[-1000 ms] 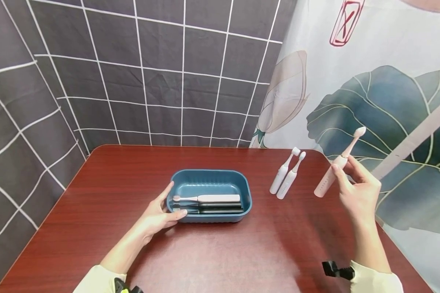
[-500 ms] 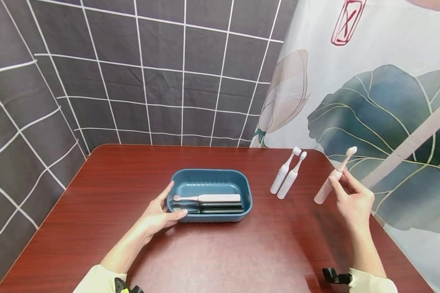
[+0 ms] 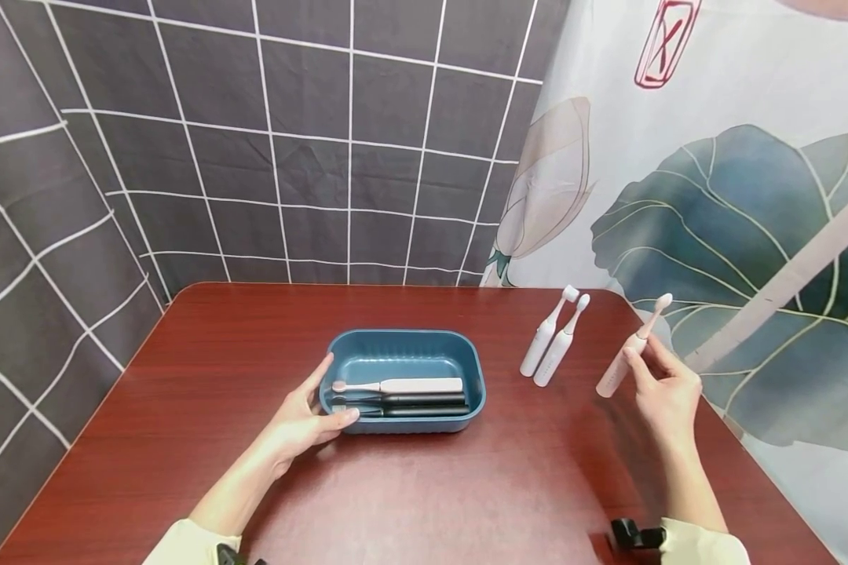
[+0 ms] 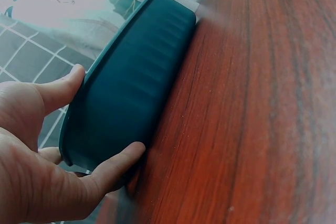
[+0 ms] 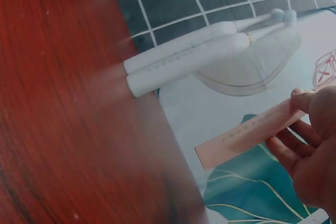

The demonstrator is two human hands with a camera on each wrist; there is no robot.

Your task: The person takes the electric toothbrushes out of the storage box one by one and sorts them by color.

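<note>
Gripping tub and toothbrush, hands sit well apart.

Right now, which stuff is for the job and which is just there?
Probably for the job:
Blue tray, held by the left hand
Pale pink toothbrush, held by the right hand
Two white toothbrushes
Three toothbrushes in the tray

Just there:
Reddish table
Grey gridded cloth
Leaf-patterned cloth

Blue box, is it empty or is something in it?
Not empty: one pale toothbrush and two black toothbrushes lie inside the blue box, with bare floor showing beside them.
</note>
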